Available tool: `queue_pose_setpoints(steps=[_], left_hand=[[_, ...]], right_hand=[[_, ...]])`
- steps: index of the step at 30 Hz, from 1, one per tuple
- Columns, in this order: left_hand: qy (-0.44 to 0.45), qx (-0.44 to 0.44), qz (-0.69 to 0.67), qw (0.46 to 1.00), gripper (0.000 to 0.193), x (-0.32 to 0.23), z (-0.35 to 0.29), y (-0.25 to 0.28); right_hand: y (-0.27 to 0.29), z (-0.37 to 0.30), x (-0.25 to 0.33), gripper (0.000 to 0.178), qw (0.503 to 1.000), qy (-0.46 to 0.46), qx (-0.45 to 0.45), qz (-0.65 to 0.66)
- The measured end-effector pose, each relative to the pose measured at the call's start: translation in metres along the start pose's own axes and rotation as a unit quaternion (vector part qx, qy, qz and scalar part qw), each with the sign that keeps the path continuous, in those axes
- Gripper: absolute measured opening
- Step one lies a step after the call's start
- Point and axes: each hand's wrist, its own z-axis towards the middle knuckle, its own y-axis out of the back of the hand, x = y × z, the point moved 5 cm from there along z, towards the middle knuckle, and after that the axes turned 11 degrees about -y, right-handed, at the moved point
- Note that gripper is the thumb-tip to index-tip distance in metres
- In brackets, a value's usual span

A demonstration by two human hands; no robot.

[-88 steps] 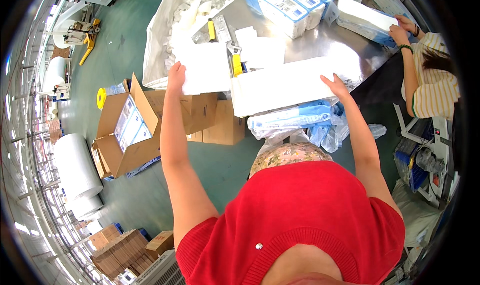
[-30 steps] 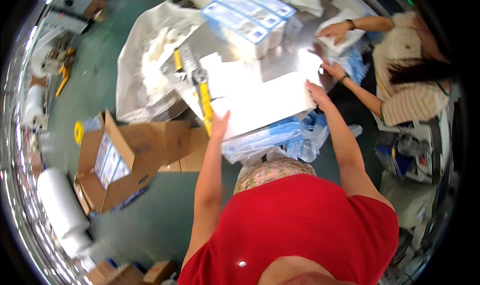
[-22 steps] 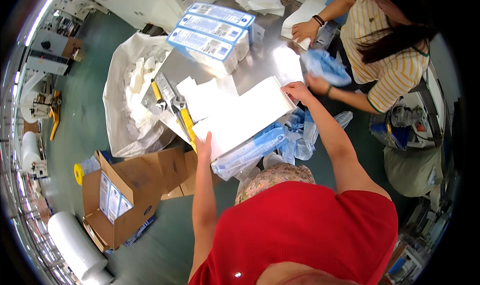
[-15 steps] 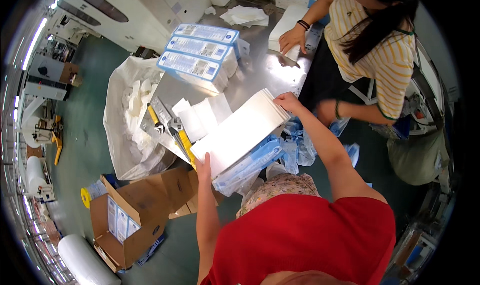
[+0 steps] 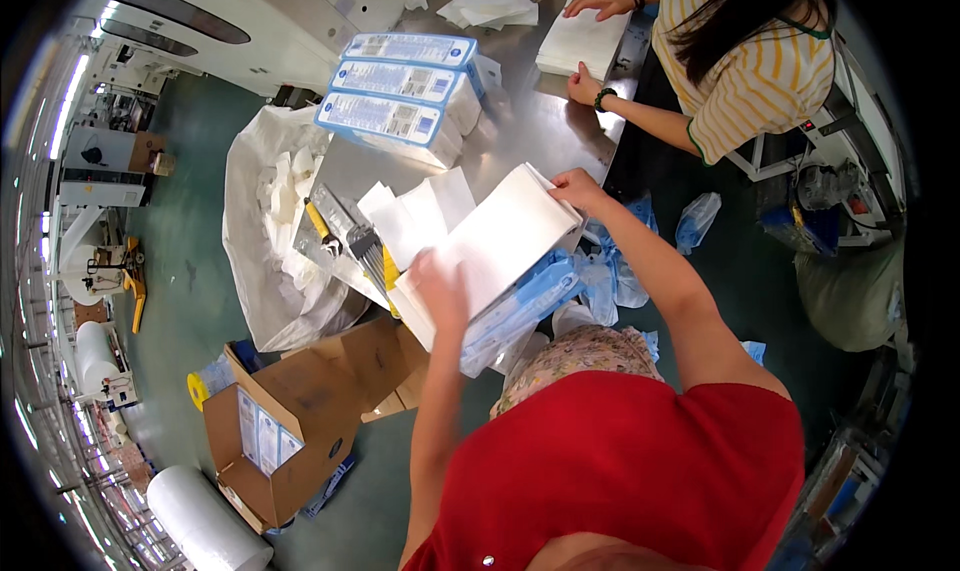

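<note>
A long stack of white, paper-like sheets (image 5: 512, 243) lies slanted at the near edge of the metal table. My right hand (image 5: 580, 193) pinches its far right corner, where the top layers curve up and separate. Over the stack's near left end is my left hand (image 5: 440, 289), smeared by motion, so its fingers cannot be made out. Blue and clear plastic packaging (image 5: 530, 299) shows beneath the stack's near side. Just beyond the stack lie loose white sheets (image 5: 425, 213). A wrench with a yellow handle (image 5: 322, 226) rests to their left.
Blue-and-white wrapped packs (image 5: 385, 119) stand on the metal table (image 5: 510, 106). A co-worker in a striped shirt holds another white stack (image 5: 582, 39) at the far right. A large white sack (image 5: 250, 231) and an open cardboard box (image 5: 300, 411) are at left.
My left hand has moved from the stack's near left edge in over its top. The top layers now bow upward by my right hand. The co-worker has brought both hands to the other stack.
</note>
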Motion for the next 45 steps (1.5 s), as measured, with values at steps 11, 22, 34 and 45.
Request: queue_pose_setpoints(steps=[11, 22, 34, 45], left_hand=[[-0.366, 0.289, 0.011, 0.884, 0.036, -0.134, 0.057, -0.133], [-0.374, 0.260, 0.043, 0.889, 0.044, -0.125, 0.041, -0.132], [-0.347, 0.238, 0.003, 0.907, 0.046, -0.103, 0.024, -0.135], [-0.387, 0.180, 0.003, 0.904, 0.042, -0.096, 0.018, -0.145]], right_hand=[[0.043, 0.006, -0.006, 0.022, 0.958, 0.028, -0.153, -0.241], [0.134, -0.052, -0.017, 0.014, 0.890, 0.016, -0.409, -0.200], [-0.010, -0.123, 0.176, 0.010, 0.956, 0.255, -0.105, -0.097], [-0.047, -0.058, 0.111, 0.026, 0.965, 0.170, -0.074, -0.188]])
